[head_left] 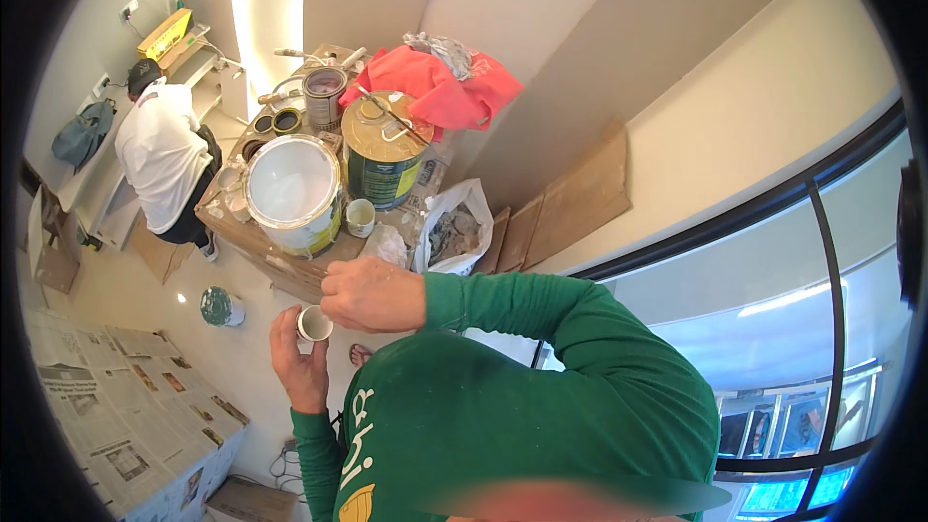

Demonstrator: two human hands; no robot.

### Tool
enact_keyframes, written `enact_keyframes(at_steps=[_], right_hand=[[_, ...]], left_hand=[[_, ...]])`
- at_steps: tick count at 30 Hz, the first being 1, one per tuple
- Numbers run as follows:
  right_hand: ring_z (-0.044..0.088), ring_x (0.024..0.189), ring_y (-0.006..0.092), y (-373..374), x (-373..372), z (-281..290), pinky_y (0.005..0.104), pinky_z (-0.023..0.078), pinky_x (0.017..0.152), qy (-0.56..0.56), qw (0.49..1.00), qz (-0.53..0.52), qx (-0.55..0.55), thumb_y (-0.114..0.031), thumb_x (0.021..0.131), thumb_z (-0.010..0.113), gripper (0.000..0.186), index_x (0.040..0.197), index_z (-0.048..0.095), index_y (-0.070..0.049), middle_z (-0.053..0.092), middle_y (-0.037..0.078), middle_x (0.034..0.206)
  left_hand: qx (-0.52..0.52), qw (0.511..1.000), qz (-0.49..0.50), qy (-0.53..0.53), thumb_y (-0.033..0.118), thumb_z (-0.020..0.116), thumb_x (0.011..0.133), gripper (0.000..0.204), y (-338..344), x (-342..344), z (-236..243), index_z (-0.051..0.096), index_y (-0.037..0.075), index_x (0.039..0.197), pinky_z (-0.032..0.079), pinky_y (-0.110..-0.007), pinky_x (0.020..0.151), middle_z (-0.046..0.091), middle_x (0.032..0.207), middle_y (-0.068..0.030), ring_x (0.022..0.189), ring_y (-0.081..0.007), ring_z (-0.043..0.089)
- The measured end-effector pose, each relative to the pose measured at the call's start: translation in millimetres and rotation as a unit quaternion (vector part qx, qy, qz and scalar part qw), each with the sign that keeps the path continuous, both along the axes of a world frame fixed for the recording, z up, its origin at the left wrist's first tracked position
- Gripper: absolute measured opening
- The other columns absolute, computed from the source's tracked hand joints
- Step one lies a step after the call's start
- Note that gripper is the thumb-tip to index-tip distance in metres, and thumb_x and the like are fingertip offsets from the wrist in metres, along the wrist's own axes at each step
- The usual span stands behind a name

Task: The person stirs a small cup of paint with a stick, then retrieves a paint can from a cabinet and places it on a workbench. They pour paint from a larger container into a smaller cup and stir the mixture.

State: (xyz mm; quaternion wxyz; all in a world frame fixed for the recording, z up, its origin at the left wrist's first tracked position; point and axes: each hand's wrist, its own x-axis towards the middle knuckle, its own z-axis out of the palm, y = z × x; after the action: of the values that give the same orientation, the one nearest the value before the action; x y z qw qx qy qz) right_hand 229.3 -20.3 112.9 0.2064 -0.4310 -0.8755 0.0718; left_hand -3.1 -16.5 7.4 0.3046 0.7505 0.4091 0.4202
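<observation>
From my remote post I record one small white cup (pixel 313 326), located in the left hand (pixel 300 367), on the wearer's side of the worktop (pixel 259 244). The left grip is clamped around its wall, fingers and thumb on opposite sides. The open mouth faces up toward the camera; the long axis runs near my line of sight, exact tilt indeterminable. The right hand (pixel 375 293) is curled just beside the rim; whether its grip holds anything, I cannot tell.
</observation>
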Motion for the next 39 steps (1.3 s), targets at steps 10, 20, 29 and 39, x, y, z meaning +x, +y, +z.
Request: enact_keyframes(at_steps=[10,20,29,39], right_hand=[[0.066,0.088,0.0276,-1.9,3.6,-0.9,0.0421,0.058,0.07,0.041,0.999,0.003,0.012,-0.02,0.088,0.08,0.018,0.082,0.068,-0.009,0.064,0.006,0.085],[0.066,0.093,0.0296,-4.2,6.7,0.1,0.0435,0.058,0.076,0.017,0.999,-0.002,-0.038,-0.019,0.091,0.08,0.013,0.093,0.072,-0.008,0.066,0.008,0.092],[0.066,0.101,0.0325,4.2,16.0,6.8,0.045,0.056,0.087,0.164,0.971,0.093,-0.147,-0.016,0.095,0.081,0.017,0.109,0.078,-0.007,0.068,0.01,0.098],[0.065,0.096,0.032,5.2,6.3,-0.7,0.0449,0.056,0.084,0.203,0.965,0.096,-0.138,-0.017,0.1,0.078,0.014,0.111,0.078,-0.008,0.071,0.009,0.097]], left_hand=[[-0.002,1.0,-0.002,-0.002,-0.008,0.081,0.077,0.064,-1.4,2.0,-2.3,0.065,0.003,0.137,0.053,-0.045,0.104,0.068,0.131,-0.0175,0.12,-0.0391,0.065],[-0.011,1.0,-0.01,0.0,-0.009,0.081,0.076,0.065,-2.3,4.7,-1.8,0.065,0.002,0.137,0.053,-0.046,0.103,0.067,0.13,-0.0173,0.119,-0.0393,0.065],[-0.02,1.0,-0.011,-0.002,-0.005,0.084,0.077,0.065,1.0,3.8,-4.5,0.065,0.003,0.138,0.053,-0.046,0.104,0.067,0.132,-0.018,0.121,-0.0399,0.065],[-0.028,1.0,-0.008,-0.005,-0.003,0.085,0.08,0.063,3.7,2.7,-4.3,0.066,0.003,0.14,0.053,-0.045,0.108,0.069,0.135,-0.0186,0.124,-0.0369,0.068]])
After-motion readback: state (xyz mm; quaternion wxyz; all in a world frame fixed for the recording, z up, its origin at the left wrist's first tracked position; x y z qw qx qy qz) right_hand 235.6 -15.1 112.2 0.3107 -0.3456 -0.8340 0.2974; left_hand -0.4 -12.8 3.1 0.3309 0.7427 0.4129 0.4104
